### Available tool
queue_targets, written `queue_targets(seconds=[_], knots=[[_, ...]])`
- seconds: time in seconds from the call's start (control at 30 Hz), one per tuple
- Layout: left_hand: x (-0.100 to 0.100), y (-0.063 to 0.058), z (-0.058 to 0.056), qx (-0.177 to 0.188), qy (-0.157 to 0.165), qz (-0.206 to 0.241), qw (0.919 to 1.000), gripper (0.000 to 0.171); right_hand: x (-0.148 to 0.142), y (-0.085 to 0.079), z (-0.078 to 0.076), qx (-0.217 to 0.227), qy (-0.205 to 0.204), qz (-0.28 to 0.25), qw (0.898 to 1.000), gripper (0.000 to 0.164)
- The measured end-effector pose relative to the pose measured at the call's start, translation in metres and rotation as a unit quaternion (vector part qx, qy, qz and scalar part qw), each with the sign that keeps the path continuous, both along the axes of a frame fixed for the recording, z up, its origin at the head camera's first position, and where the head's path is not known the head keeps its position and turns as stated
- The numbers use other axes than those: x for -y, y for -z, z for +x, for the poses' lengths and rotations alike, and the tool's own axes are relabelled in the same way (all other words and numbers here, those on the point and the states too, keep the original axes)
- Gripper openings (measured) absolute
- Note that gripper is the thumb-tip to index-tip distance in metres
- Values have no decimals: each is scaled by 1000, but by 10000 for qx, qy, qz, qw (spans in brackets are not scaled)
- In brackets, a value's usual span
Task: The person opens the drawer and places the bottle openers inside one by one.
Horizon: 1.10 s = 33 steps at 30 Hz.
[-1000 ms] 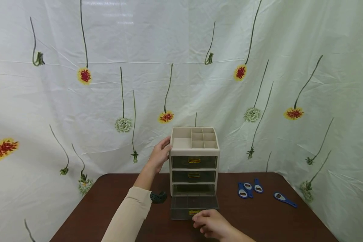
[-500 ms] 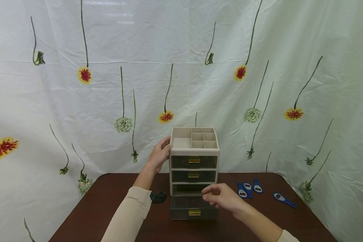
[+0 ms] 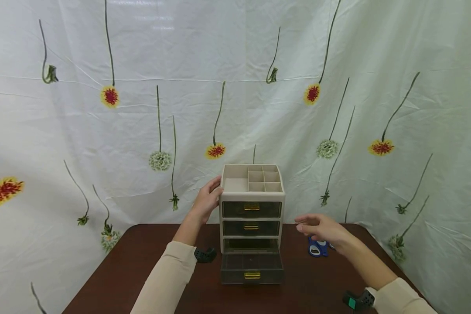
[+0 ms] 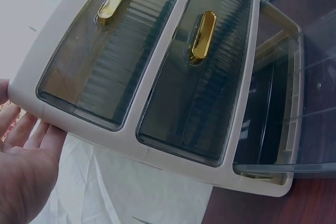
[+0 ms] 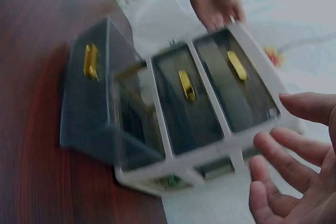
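I have my left hand (image 3: pixel 207 201) flat against the left side of the drawer unit (image 3: pixel 252 205), fingers straight, steadying it at the table's (image 3: pixel 141 270) far middle. The bottom drawer (image 3: pixel 252 264) stands pulled out. My right hand (image 3: pixel 322 227) hovers open near the blue tools (image 3: pixel 317 248); next, I'd judge, comes grasping one.

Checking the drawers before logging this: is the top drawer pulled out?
No, the top drawer sits flush; only the bottom drawer is pulled out.
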<state>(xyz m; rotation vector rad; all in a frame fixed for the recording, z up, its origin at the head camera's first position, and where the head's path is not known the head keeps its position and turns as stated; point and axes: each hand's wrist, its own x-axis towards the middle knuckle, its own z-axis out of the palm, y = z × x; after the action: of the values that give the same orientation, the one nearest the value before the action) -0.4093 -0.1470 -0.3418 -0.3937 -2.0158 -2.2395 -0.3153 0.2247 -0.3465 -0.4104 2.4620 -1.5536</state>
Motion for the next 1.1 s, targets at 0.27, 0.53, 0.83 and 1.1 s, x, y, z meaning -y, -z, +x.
queue_targets(seconds=[0.27,0.53,0.83,1.1], knots=[[1,1,0,56,-55,-10,10000,54,-34,6,-16,26,208,-232,9995,56],[0,1,0,76,63,68,9999,54,-74,20,-34,-292,532,-82,9981,61],[1,1,3,26,78,100,9999,54,-107,36,-37,-586,637,484,9951,66],[1,1,3,-24,98,78,9999,55,-123,51,-39,-651,739,1137,9886,65]])
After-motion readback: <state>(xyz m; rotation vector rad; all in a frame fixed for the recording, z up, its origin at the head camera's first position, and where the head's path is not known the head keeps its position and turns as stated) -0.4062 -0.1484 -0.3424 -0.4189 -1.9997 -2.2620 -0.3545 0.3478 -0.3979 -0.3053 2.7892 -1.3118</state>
